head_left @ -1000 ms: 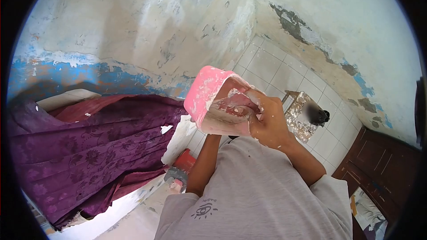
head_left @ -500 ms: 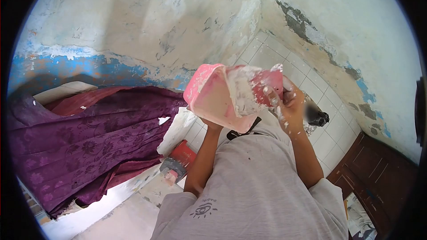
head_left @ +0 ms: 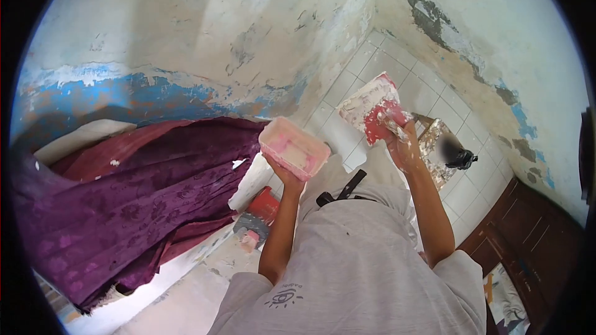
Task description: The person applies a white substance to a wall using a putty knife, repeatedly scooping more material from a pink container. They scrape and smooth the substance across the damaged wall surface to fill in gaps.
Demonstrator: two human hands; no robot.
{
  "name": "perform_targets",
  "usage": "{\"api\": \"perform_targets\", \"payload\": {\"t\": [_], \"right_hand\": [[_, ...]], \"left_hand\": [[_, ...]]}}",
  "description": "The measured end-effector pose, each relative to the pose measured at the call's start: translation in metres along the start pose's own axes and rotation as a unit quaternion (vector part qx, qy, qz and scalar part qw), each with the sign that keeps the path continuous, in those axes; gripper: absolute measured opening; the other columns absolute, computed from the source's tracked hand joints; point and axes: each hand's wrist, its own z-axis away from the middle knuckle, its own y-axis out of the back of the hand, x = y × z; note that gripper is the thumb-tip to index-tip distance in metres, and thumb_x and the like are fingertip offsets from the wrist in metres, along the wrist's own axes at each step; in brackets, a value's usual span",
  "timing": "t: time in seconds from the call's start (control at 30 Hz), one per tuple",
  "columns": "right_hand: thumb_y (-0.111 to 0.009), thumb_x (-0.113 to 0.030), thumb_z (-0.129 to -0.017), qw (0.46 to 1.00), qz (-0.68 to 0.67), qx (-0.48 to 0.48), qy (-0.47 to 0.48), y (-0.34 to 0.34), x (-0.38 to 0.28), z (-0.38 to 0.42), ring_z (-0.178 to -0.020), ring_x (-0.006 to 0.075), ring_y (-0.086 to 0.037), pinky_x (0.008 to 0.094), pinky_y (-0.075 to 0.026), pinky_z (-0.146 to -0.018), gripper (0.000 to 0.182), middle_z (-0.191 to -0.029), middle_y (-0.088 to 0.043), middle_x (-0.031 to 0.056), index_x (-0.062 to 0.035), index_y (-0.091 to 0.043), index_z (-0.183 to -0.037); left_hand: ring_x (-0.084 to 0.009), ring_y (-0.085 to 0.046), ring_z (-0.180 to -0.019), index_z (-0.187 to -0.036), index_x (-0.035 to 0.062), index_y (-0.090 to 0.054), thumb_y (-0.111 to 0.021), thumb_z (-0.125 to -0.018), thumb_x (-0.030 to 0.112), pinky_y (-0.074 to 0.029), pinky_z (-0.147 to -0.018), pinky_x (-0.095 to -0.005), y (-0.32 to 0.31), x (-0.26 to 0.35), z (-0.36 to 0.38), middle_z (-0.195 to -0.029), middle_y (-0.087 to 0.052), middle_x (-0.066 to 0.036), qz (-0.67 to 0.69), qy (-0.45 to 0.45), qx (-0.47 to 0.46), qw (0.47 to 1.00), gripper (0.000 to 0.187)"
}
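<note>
My left hand (head_left: 287, 172) grips a pink plastic tub (head_left: 296, 150) from below and the side. Pale residue coats the tub's inside, with pinkish streaks on its bottom. In my right hand (head_left: 402, 142) is a red putty spreader (head_left: 379, 111), its wide blade smeared with whitish putty and raised up and to the left. Specks of putty stick to my right fingers and forearm. A gap separates the spreader from the tub.
Peeling walls (head_left: 261, 37) meet at a corner ahead, above a white tiled floor (head_left: 397, 65). Purple cloth (head_left: 155, 192) covers something at left, near a red container (head_left: 264, 205). A putty-spattered stand (head_left: 436, 149) is on the right, before a brown wooden piece (head_left: 528, 242).
The spreader has come away from the tub, moving right with my right hand. My left hand has lowered the tub slightly and tipped it, so its inside shows more.
</note>
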Motion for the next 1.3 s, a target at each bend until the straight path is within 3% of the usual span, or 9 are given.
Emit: {"api": "perform_targets", "payload": {"t": [0.2, 0.47, 0.63, 0.73, 0.77, 0.9, 1.03, 1.23, 1.3], "right_hand": [[-0.069, -0.021, -0.098, 0.983, 0.117, 0.127, -0.056, 0.053, 0.201, -0.074, -0.1, 0.021, -0.07, 0.0372, -0.06, -0.087, 0.04, -0.114, -0.069, 0.0125, 0.0078, -0.057, -0.124], [-0.066, -0.034, -0.101, 0.974, 0.155, 0.153, -0.058, 0.01, 0.337, -0.134, -0.087, 0.0148, -0.068, 0.0311, -0.06, -0.083, 0.045, -0.097, -0.071, 0.0094, 0.0102, -0.069, -0.102], [-0.062, -0.026, -0.104, 0.948, 0.162, 0.227, 0.15, -0.054, 0.37, -0.142, -0.064, 0.0082, -0.053, 0.0312, -0.045, -0.057, 0.038, -0.074, -0.063, 0.0007, 0.0023, -0.067, -0.129], [-0.062, -0.023, -0.104, 0.938, 0.249, 0.24, 0.016, -0.084, 0.359, -0.137, -0.072, 0.0106, -0.06, 0.0323, -0.05, -0.064, 0.031, -0.079, -0.065, 0.0051, -0.0013, -0.069, -0.125], [-0.062, -0.004, -0.099, 0.943, 0.206, 0.242, 0.093, -0.096, 0.36, -0.141, -0.061, 0.0057, -0.052, 0.0282, -0.043, -0.052, 0.024, -0.077, -0.065, 0.0014, 0.0, -0.069, -0.121], [-0.059, 0.008, -0.081, 0.927, 0.262, 0.213, 0.162, -0.114, 0.397, -0.161, -0.074, 0.0351, -0.069, 0.0397, -0.053, -0.067, 0.038, -0.09, -0.069, 0.0223, 0.0003, -0.068, -0.117], [-0.057, 0.011, -0.083, 0.946, 0.215, 0.185, 0.156, -0.146, 0.421, -0.165, -0.055, 0.0157, -0.059, 0.0297, -0.045, -0.051, 0.03, -0.076, -0.065, 0.012, 0.0029, -0.069, -0.109], [-0.063, 0.007, -0.085, 0.91, 0.325, 0.104, 0.235, -0.131, 0.42, -0.132, -0.059, 0.0245, -0.064, 0.0365, -0.049, -0.058, 0.025, -0.078, -0.067, 0.0169, 0.0, -0.07, -0.108], [-0.065, 0.005, -0.083, 0.928, 0.317, 0.095, 0.17, -0.11, 0.408, -0.121, -0.077, 0.0358, -0.068, 0.0406, -0.052, -0.069, 0.03, -0.091, -0.069, 0.023, 0.0017, -0.07, -0.112]], "left_hand": [[-0.0278, -0.041, -0.142, -0.157, 0.0205, -0.031, -0.032, -0.101, 0.071, -0.035, -0.118, -0.0484, 0.129, 0.007, -0.007, -0.155, -0.041, -0.005, 0.027, 0.11, 0.006, 0.994, 0.075], [-0.0284, -0.041, -0.141, -0.157, 0.0213, -0.031, -0.03, -0.099, 0.075, -0.035, -0.118, -0.0487, 0.163, 0.033, 0.008, -0.154, -0.041, -0.005, -0.016, 0.24, 0.076, 0.968, 0.079], [-0.0283, -0.044, -0.139, -0.156, 0.021, -0.032, -0.029, -0.1, 0.074, -0.037, -0.116, -0.0491, 0.198, 0.025, 0.012, -0.151, -0.044, -0.005, -0.063, 0.253, 0.091, 0.961, 0.077], [-0.0282, -0.045, -0.137, -0.155, 0.0204, -0.033, -0.029, -0.1, 0.073, -0.039, -0.115, -0.0493, 0.21, 0.021, 0.013, -0.149, -0.045, -0.005, -0.058, 0.256, 0.094, 0.96, 0.076], [-0.0282, -0.046, -0.137, -0.155, 0.0202, -0.034, -0.029, -0.101, 0.073, -0.039, -0.115, -0.0492, 0.212, 0.021, 0.014, -0.149, -0.045, -0.006, -0.064, 0.256, 0.097, 0.96, 0.076], [-0.0287, -0.047, -0.136, -0.155, 0.0199, -0.034, -0.031, -0.101, 0.072, -0.039, -0.115, -0.0492, 0.225, 0.018, 0.011, -0.149, -0.046, -0.006, -0.065, 0.255, 0.091, 0.96, 0.075], [-0.0298, -0.047, -0.137, -0.155, 0.0196, -0.034, -0.033, -0.1, 0.073, -0.039, -0.115, -0.0498, 0.238, 0.017, 0.007, -0.149, -0.045, -0.007, -0.052, 0.267, 0.097, 0.957, 0.077], [-0.0298, -0.046, -0.137, -0.155, 0.0192, -0.034, -0.033, -0.099, 0.074, -0.039, -0.115, -0.0501, 0.237, 0.018, 0.003, -0.149, -0.046, -0.007, -0.072, 0.266, 0.1, 0.956, 0.079], [-0.0295, -0.046, -0.136, -0.155, 0.019, -0.034, -0.033, -0.099, 0.075, -0.039, -0.114, -0.0497, 0.244, 0.013, -0.001, -0.149, -0.046, -0.007, -0.073, 0.257, 0.103, 0.958, 0.079]]}}
